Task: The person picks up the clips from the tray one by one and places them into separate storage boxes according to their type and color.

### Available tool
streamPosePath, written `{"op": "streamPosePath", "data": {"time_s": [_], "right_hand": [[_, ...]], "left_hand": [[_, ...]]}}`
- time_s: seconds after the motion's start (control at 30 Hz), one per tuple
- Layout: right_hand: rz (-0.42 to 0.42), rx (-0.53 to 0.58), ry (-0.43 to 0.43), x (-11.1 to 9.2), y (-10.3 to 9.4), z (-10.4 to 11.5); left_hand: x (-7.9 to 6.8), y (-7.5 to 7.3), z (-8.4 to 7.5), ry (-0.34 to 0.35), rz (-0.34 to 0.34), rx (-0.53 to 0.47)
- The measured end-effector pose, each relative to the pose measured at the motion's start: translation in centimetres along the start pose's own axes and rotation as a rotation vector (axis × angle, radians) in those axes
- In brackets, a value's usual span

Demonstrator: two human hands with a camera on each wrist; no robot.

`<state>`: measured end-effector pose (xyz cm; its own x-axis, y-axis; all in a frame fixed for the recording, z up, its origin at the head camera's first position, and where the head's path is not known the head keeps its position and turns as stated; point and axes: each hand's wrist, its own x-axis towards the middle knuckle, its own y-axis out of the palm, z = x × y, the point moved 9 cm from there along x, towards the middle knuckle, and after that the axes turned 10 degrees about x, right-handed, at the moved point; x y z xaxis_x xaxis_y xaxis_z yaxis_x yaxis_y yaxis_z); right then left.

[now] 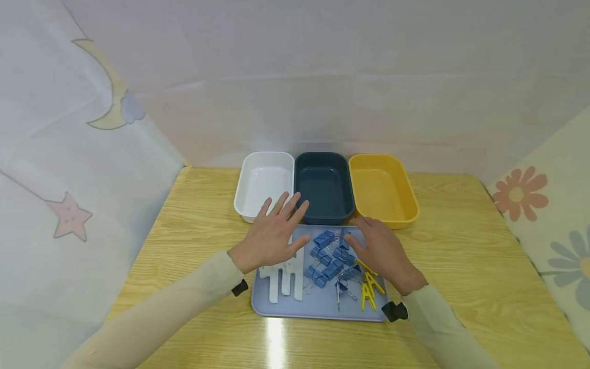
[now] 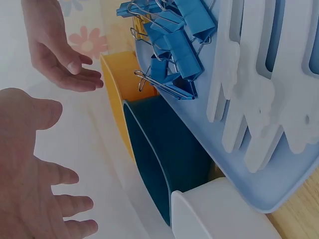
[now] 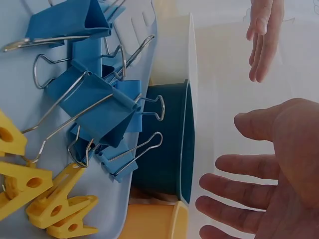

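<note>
My left hand (image 1: pixel 272 236) hovers over the left side of a pale blue tray (image 1: pixel 318 310), fingers spread and holding nothing. Under it lie several white plastic pieces with notched ends (image 2: pixel 254 84), partly hidden by the hand in the head view. Above the tray's right side is my right hand (image 1: pixel 382 251), with its fingers extended and nothing in its grasp. Blue binder clips (image 3: pixel 94 104) with silver wire handles are heaped mid-tray, between the two hands. Several yellow clothespins (image 3: pixel 60 204) lie at the tray's right, by the right wrist.
Behind the tray three bins stand side by side: white (image 1: pixel 267 184), dark teal (image 1: pixel 324 187) and yellow (image 1: pixel 384 192). All rest on a wooden table (image 1: pixel 198 215). Printed cloth (image 1: pixel 295 77) hangs behind and along both sides.
</note>
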<state>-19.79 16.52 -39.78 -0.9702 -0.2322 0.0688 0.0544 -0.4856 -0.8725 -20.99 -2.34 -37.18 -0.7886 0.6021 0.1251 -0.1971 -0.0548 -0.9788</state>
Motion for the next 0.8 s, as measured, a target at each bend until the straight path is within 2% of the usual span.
{"op": "streamPosePath", "data": {"time_s": [0.8], "right_hand": [[-0.016, 0.035, 0.090, -1.4, 0.4, -2.7]], "left_hand": [[-0.7, 0.9, 0.2, -0.039, 0.031, -0.009]]}}
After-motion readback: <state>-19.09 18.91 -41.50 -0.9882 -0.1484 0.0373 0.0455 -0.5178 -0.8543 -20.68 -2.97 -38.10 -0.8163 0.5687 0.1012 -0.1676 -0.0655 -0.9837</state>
